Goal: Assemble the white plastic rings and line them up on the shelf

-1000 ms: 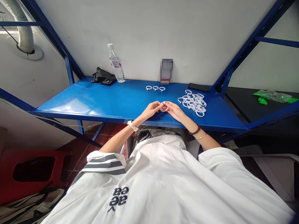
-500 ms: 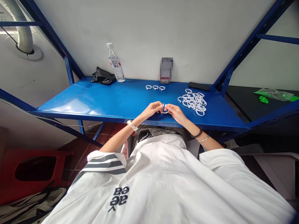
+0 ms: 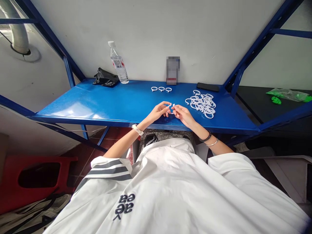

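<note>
Over the front part of the blue table (image 3: 109, 105), my left hand (image 3: 159, 111) and my right hand (image 3: 183, 115) pinch a white plastic ring (image 3: 171, 112) between them. Its two ends stick up at the fingertips with a small gap between them; the fingers hide much of the rest. Beyond my hands, three closed white rings (image 3: 161, 89) lie in a row. To the right of my right hand is a loose pile of white rings (image 3: 203, 103), several of them visibly unclosed.
A water bottle (image 3: 119, 66) stands at the back left beside a crumpled black bag (image 3: 105, 78). A blurred box (image 3: 173, 70) leans on the wall behind the row. A black phone (image 3: 208, 87) lies behind the pile. Blue metal posts (image 3: 240, 79) flank the table.
My hands have shifted slightly up in the view, and the fingers have re-gripped the ring, whose ends now show above the fingertips. The row and the pile look the same.
</note>
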A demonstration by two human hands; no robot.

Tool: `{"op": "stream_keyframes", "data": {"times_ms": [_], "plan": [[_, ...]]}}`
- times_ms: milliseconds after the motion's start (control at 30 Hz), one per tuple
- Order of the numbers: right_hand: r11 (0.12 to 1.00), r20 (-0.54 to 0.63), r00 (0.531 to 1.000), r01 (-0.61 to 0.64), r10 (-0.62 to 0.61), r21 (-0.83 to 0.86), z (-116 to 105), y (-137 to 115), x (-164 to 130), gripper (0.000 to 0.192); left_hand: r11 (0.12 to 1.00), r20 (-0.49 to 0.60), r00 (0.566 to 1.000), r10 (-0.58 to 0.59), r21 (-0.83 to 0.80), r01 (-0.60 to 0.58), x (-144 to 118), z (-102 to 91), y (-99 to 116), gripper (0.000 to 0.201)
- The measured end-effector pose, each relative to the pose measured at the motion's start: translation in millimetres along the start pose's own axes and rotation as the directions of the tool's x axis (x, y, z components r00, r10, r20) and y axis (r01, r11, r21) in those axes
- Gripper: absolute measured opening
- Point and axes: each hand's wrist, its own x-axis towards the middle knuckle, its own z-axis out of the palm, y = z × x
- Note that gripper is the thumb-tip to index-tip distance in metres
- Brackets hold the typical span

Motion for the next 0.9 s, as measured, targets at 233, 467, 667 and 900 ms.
{"op": "stream_keyframes", "data": {"times_ms": [233,467,667,900], "plan": [[0.992,-0.064,0.998,0.027,-0.020,0.122,-3.6,2.6,2.3,0.037,0.999,-0.006,0.999,0.039,0.017,-0.038,-2.5,0.1,2.3,0.063],[0.992,-0.129,0.992,0.030,-0.014,0.119,-2.7,2.2,2.7,0.037,0.996,-0.009,0.999,0.045,0.073,-0.044,-2.2,-0.2,0.6,0.064],[0.997,-0.127,0.992,0.013,-0.003,0.078,-1.3,0.1,1.3,0.033,0.996,-0.020,0.999,0.037,0.087,-0.036,-1.9,0.1,0.1,0.064],[0.996,-0.095,0.995,0.022,-0.013,0.092,-1.2,-0.8,-0.1,0.033,0.996,-0.024,1.000,0.020,0.087,-0.018,-2.9,0.4,1.1,0.066]]}}
